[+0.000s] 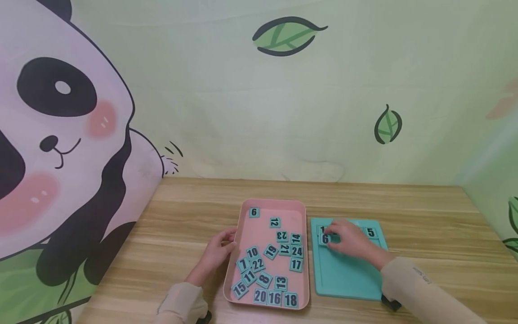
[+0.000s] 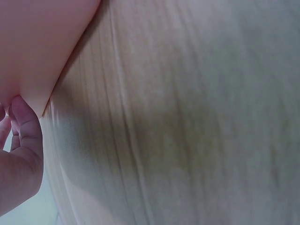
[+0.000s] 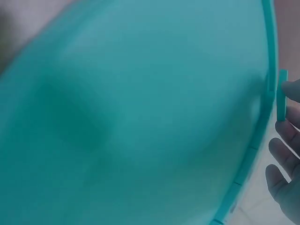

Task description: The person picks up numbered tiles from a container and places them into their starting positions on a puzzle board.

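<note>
With its thumb and fingers, my right hand (image 1: 350, 239) pinches a small teal number tile (image 1: 325, 239) marked 6. The tile is just below the 1 tile (image 1: 321, 230), over the upper left of a teal board (image 1: 348, 274). In the right wrist view the held tile (image 3: 281, 96) stands edge-on beside the board's rim (image 3: 272, 51). A 5 tile (image 1: 370, 232) sits at the board's top right; the hand hides part of the row between. My left hand (image 1: 218, 249) touches the left side of a pink tray (image 1: 259, 240), fingers loosely bent.
Several loose number tiles lie in the tray at various angles, including a 12 tile (image 1: 275, 222) and an 18 tile (image 1: 291, 299). Tray and board stand side by side on a wood-grain table (image 1: 194, 198). Behind it hangs a backdrop (image 1: 226, 112) with a panda and leaves.
</note>
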`<state>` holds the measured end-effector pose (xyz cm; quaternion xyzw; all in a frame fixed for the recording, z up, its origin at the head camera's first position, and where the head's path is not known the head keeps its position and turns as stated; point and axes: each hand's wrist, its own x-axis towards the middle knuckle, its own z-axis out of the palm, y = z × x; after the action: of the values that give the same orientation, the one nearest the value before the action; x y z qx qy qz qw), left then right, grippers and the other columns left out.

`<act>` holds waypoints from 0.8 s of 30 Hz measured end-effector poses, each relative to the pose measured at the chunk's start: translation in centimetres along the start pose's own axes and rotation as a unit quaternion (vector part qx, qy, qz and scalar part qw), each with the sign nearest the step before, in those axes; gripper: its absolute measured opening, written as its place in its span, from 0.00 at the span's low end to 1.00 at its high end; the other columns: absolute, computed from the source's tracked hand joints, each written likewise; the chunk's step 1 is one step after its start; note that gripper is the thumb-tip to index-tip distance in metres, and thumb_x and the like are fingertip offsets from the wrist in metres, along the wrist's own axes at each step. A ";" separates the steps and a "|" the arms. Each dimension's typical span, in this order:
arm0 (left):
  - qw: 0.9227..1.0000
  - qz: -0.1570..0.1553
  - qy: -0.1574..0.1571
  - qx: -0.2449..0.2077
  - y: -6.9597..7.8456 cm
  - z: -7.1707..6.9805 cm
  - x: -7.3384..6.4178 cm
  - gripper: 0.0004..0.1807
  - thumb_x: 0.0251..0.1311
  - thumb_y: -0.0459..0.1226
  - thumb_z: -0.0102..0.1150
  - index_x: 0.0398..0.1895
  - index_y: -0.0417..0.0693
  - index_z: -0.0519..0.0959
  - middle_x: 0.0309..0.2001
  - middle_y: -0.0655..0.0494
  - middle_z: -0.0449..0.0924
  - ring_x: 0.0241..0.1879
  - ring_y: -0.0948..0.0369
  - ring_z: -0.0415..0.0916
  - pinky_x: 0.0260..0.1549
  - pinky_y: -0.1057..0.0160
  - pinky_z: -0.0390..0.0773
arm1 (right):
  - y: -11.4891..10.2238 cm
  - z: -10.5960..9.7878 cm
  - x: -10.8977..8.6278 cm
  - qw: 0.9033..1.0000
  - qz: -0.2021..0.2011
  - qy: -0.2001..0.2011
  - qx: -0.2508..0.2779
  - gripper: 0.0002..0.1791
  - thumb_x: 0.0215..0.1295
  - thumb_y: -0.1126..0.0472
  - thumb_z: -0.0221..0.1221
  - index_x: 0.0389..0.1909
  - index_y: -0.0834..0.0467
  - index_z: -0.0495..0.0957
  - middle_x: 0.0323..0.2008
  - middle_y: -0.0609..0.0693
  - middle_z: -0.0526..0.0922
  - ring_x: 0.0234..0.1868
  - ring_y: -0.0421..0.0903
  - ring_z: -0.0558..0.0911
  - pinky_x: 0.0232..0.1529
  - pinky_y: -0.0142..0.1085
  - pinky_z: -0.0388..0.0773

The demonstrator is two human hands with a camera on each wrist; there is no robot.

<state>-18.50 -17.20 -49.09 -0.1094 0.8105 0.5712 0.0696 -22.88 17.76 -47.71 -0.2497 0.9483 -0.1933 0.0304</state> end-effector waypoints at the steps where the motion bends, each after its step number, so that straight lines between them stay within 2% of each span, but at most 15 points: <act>1: 1.000 0.001 -0.001 -0.001 0.0 0.0 0.0 0.20 0.59 0.29 0.46 0.56 0.47 0.69 0.45 0.48 0.70 0.45 0.55 0.69 0.42 0.60 0.75 | 0.1 0.2 0.0 1.000 0.002 -0.001 -0.003 0.16 0.46 0.56 0.64 0.38 0.53 0.79 0.36 0.44 0.77 0.40 0.42 0.74 0.42 0.40 0.74; 6: 1.000 -0.001 -0.003 -0.004 0.0 0.0 0.0 0.20 0.59 0.29 0.46 0.56 0.47 0.68 0.46 0.48 0.69 0.46 0.55 0.69 0.42 0.60 0.75 | 0.3 0.8 -0.1 1.000 -0.005 0.000 -0.015 0.16 0.44 0.55 0.64 0.38 0.51 0.79 0.37 0.44 0.77 0.42 0.44 0.74 0.44 0.41 0.73; 15: 1.000 -0.001 -0.003 -0.008 0.1 -0.1 -0.2 0.20 0.59 0.29 0.46 0.56 0.46 0.68 0.46 0.47 0.69 0.44 0.55 0.69 0.39 0.62 0.75 | 0.1 1.0 -0.1 0.998 -0.019 0.022 -0.052 0.16 0.44 0.54 0.65 0.37 0.52 0.80 0.34 0.44 0.75 0.37 0.42 0.72 0.39 0.38 0.73; 24: 1.000 -0.004 -0.001 -0.005 0.1 0.0 -0.1 0.20 0.59 0.30 0.46 0.56 0.47 0.68 0.46 0.47 0.70 0.46 0.55 0.69 0.42 0.61 0.75 | 0.1 1.0 0.2 0.997 -0.020 0.019 -0.067 0.18 0.43 0.53 0.65 0.38 0.53 0.80 0.34 0.45 0.76 0.36 0.41 0.72 0.37 0.36 0.73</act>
<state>-18.42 -17.15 -48.93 -0.1121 0.8070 0.5754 0.0718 -22.94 17.43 -48.71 -0.2660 0.9546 -0.1342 -0.0084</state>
